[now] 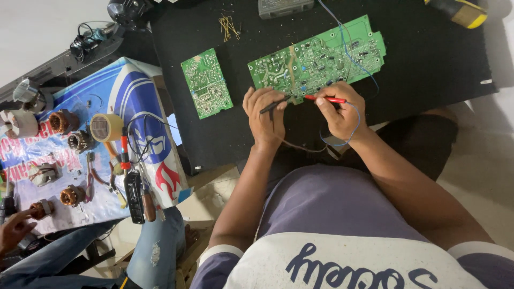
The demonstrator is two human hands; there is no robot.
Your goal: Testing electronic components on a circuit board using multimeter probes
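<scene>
A large green circuit board [321, 56] lies on a black mat [428, 59], solder side up. My left hand [266, 115] grips a black test probe [274, 105] and my right hand [338, 109] grips a red test probe [324, 99]. Both probe tips meet at the near edge of the large board. A blue wire [350, 59] runs across the board and loops by my right wrist. A smaller green circuit board [206, 83] lies to the left of my hands, apart from them.
A roll of tape [106, 127], several small motor coils [63, 122], a black handheld tool [134, 195] and pliers lie on a blue and white sheet at left. Another person's hand [13, 230] and jeans-clad leg [155, 251] are at lower left. A yellow and black tool [466, 12] sits top right.
</scene>
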